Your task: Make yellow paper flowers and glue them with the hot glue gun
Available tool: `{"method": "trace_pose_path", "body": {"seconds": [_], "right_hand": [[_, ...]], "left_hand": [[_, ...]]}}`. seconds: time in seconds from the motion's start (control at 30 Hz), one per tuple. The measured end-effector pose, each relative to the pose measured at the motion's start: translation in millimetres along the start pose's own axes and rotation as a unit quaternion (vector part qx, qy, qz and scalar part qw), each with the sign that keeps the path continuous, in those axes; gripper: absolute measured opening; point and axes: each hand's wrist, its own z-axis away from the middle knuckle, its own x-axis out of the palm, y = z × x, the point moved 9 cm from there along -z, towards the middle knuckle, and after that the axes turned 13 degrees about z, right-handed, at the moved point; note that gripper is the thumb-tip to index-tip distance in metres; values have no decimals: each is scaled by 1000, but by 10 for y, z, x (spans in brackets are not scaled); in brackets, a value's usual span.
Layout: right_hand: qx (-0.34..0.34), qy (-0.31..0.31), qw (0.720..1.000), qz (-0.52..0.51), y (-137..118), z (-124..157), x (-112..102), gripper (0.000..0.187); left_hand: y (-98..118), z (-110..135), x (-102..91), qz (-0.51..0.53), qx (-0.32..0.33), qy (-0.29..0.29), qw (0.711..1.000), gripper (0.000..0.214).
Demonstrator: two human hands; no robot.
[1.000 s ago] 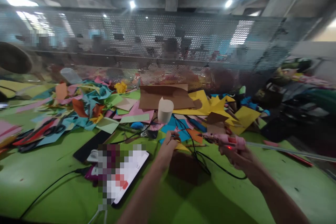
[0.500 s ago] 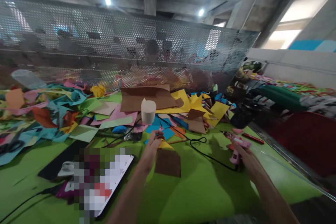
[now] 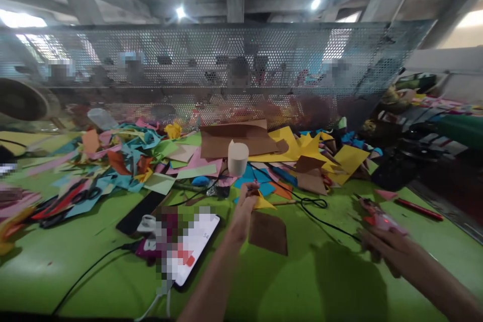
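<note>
In the head view, the person's left hand (image 3: 246, 205) was low and central above the green table (image 3: 279, 289), with its fingers bent together near a small yellow paper piece (image 3: 264, 202) at its 3 o'clock. I cannot tell whether these fingers were pinching this piece or only resting beside it. At about 5 o'clock from the left hand, a brown square piece (image 3: 268, 232) was lying flat.

The right hand (image 3: 388, 246) was well apart, at 4 o'clock from the left one, and blurred. It was at the rear of the pink glue gun (image 3: 384, 219), where a red light was shining. The gun's tip pointed toward 10 o'clock. The hand seemed to touch it, but whether it was grasping or released I cannot tell. A black cable (image 3: 315, 203) made a loop between the hands and ran toward the right hand. A red pen (image 3: 420, 209) was lying at 3 o'clock from the gun.

From the left hand, a white roll (image 3: 238, 158) stood near 12 o'clock, before a folded brown sheet (image 3: 236, 142). Bright blue paper (image 3: 258, 184) was at 1 o'clock, a phone (image 3: 198, 249) with pale screen at 8 o'clock, and scissors (image 3: 85, 192) farther at 9 o'clock.
</note>
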Motion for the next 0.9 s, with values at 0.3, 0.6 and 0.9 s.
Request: {"method": "trace_pose_path", "body": {"seconds": [0.3,0.6,0.9], "right_hand": [[-121,-106,975,-153,-1750,57,1006,28],[-78,-100,956,-266,-2030,32,1240,20],[-128,-6,985,-119,-2041,-33,1056,10]], "left_hand": [[198,147,109,15,52,-15,998,29],[258,207,180,-10,70,-30,997,31],[273,229,231,-22,51,-40,998,33]]}}
